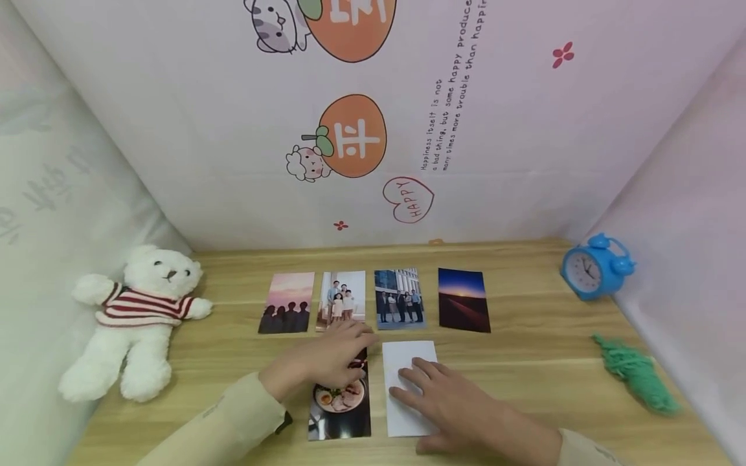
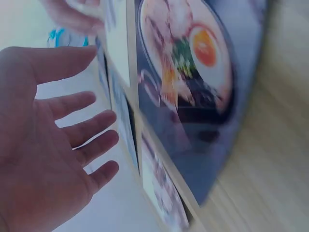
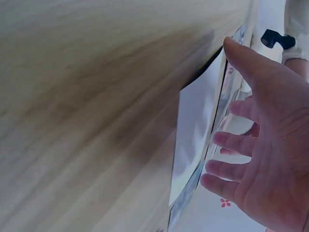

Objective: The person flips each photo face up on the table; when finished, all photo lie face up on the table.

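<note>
My left hand (image 1: 332, 356) is over the upper part of a photo of a ramen bowl (image 1: 340, 414), its fingers loosely bent and holding nothing. The left wrist view shows that palm with fingers spread apart, beside the ramen photo (image 2: 203, 53). My right hand (image 1: 451, 398) lies over a blank white card (image 1: 405, 353), fingers spread. In the right wrist view its thumb is near a corner of the white card (image 3: 195, 125); whether it touches is unclear. Behind lie photos of silhouettes (image 1: 287, 303), a family (image 1: 340, 294), people in suits (image 1: 399, 299) and a sunset (image 1: 464, 301).
A white teddy bear (image 1: 146, 310) in a striped sweater leans at the left. At the right stand a blue alarm clock (image 1: 591, 266) and a green yarn bundle (image 1: 638, 375). A printed white backdrop (image 1: 495, 207) rises behind the wooden table (image 1: 524, 343).
</note>
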Demonstrator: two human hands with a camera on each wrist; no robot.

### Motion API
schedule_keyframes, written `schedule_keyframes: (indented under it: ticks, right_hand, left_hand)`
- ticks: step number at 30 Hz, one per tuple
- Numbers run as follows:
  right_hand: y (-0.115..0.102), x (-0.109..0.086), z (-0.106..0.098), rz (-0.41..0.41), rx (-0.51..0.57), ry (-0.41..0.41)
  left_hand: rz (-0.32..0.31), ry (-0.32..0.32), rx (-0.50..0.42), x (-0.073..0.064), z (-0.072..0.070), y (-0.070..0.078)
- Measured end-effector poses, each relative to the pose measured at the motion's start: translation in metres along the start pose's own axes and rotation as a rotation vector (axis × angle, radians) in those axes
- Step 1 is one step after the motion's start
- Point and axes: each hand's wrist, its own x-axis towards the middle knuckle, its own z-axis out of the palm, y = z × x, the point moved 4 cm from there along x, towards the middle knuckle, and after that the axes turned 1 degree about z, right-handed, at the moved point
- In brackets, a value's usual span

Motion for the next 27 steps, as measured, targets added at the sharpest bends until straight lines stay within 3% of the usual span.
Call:
schedule_keyframes:
  ticks: [10, 27]
  right_hand:
    - [0.001, 0.001, 0.009, 0.038, 0.062, -0.050]
    - [0.004, 0.001, 0.013, 0.004, 0.052, -0.003]
  left_hand:
    - [0.035, -0.028, 0.097, 0.034, 0.008, 0.025]
    - [-0.078, -0.021, 0.152, 0.050, 0.017, 0.029]
